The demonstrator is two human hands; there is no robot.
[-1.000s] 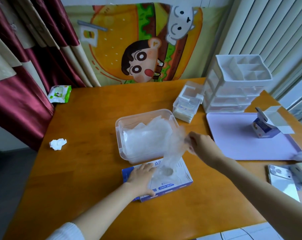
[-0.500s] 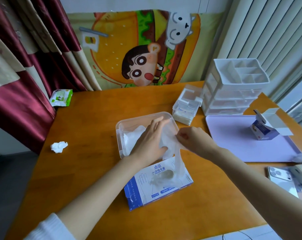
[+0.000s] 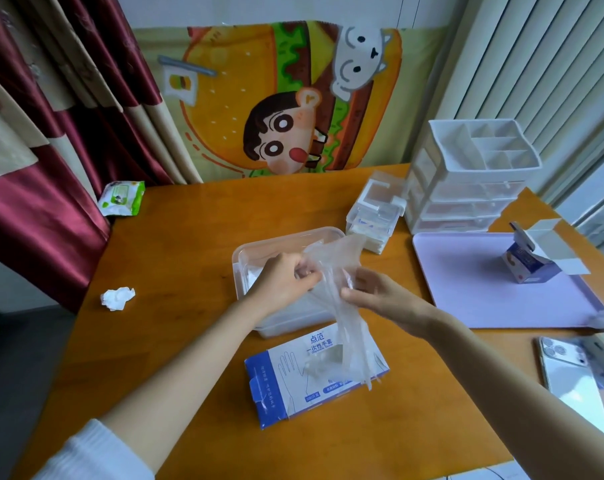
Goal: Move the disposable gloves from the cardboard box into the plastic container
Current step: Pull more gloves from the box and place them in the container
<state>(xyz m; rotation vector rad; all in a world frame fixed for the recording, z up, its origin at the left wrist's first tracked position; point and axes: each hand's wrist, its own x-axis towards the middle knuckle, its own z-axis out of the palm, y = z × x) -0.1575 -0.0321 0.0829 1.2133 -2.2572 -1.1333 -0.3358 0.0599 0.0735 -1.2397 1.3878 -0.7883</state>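
Note:
A blue-and-white cardboard glove box (image 3: 293, 379) lies flat on the wooden table in front of me. Just beyond it stands the clear plastic container (image 3: 280, 242), with several thin gloves piled inside. Between them a transparent disposable glove (image 3: 342, 306) hangs stretched, its top above the container and its fingers dangling over the box. My left hand (image 3: 283, 282) pinches the glove's upper part over the container. My right hand (image 3: 380, 292) pinches the same glove from the right side.
A crumpled tissue (image 3: 117, 298) lies at the left. A wipes pack (image 3: 122, 198) sits at the far left corner. White drawer organizers (image 3: 467, 174) and a small clear case (image 3: 376, 213) stand behind. A lilac mat (image 3: 484, 299) with a small carton (image 3: 532, 263) and a phone (image 3: 570, 368) occupy the right.
My left hand left the box, reached over the container and took hold of the glove. The glove rose out of the box and now hangs between both hands.

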